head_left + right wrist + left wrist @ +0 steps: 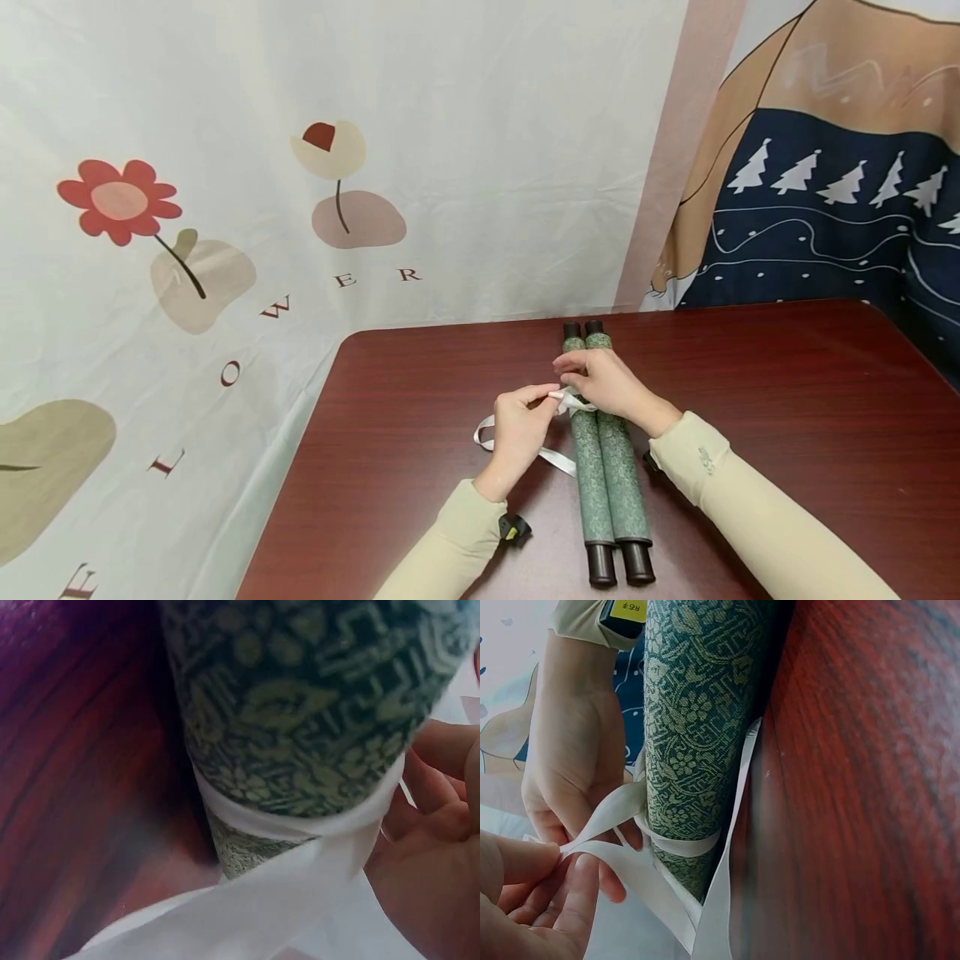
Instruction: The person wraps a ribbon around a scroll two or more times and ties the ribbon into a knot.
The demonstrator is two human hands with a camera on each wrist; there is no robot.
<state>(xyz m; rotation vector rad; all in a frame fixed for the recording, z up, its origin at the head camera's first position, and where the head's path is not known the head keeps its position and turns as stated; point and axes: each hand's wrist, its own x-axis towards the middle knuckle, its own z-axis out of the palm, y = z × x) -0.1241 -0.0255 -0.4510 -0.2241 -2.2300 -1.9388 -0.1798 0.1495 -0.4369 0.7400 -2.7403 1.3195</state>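
Observation:
A scroll with two rollers (592,483), covered in green floral brocade and ending in dark knobs (638,563), lies lengthwise on the table. White ribbon (649,889) wraps round it, with a loose loop trailing to the left. Thumb and fingers of my left hand (517,429) pinch a folded part of the ribbon just left of the scroll. Over the rollers is my right hand (606,383), its fingers loosely bent close to the ribbon; no grip on it shows. In the right wrist view the ribbon band (300,825) crosses the brocade beside that hand's fingers.
The dark red wooden table (420,383) extends to both sides of the scroll. Behind it hangs a pale cloth (480,167) printed with flowers and letters. A navy cloth with white trees (817,217) is at the right.

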